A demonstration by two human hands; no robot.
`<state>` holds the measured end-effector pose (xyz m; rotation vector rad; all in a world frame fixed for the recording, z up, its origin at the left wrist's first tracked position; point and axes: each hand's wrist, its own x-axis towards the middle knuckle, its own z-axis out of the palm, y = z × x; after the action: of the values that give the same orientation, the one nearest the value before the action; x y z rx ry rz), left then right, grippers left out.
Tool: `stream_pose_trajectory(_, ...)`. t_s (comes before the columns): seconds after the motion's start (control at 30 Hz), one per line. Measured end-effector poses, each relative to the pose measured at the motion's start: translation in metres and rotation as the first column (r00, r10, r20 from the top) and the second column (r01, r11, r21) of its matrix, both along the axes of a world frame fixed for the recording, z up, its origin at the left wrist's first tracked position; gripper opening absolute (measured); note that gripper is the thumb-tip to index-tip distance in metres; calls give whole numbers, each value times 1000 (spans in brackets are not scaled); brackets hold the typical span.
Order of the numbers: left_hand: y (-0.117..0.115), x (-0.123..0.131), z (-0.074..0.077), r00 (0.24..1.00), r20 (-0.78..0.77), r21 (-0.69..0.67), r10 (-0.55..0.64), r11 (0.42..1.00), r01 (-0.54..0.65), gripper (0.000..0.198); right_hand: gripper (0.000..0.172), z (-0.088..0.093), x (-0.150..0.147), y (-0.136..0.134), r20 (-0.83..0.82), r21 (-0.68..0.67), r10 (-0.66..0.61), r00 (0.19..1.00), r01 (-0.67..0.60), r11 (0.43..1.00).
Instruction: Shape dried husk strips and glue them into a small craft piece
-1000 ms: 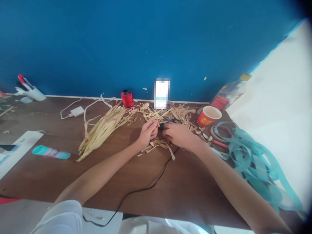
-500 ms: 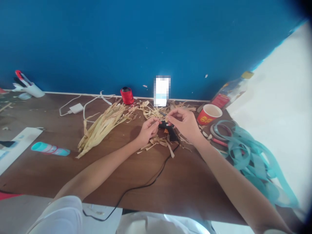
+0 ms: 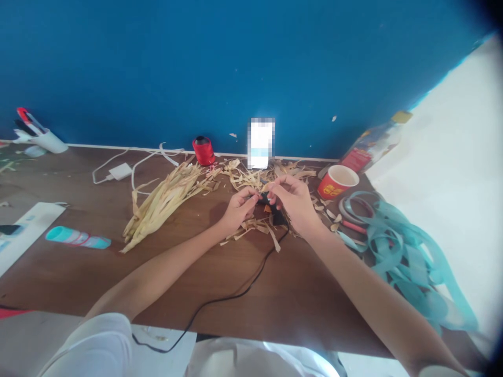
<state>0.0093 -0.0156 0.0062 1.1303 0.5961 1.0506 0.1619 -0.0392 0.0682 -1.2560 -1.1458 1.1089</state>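
My right hand (image 3: 295,203) pinches a small pale piece of dried husk (image 3: 268,187) between thumb and fingertips. Close beside it, my left hand (image 3: 239,210) has its fingers pinched together; whatever they hold is too small to make out. Under and between the hands lies a black glue gun (image 3: 279,217) with an orange trigger, partly hidden, its black cord (image 3: 220,302) running off the table's front edge. Loose husk scraps (image 3: 251,226) lie around it. Left of my hands rests a bundle of dried corn husks (image 3: 161,207).
Along the wall stand a red thread spool (image 3: 203,153), a lit phone (image 3: 260,144) and a red paper cup (image 3: 337,183). Teal ribbon (image 3: 396,241) is heaped at the right. A charger (image 3: 120,172), a blue tube (image 3: 78,237) and a pen cup (image 3: 51,141) are at left.
My right hand has turned slightly, and the husk piece in its fingertips shows more clearly. My left hand has barely moved. The whole view has shifted a little.
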Motion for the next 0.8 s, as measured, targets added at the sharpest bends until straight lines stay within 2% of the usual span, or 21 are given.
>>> stream_pose_trajectory(0.8,-1,-1,0,999,-25,25,-41,999,42,25,19,-3,-4,-4,81,-7,-82,993,83,997)
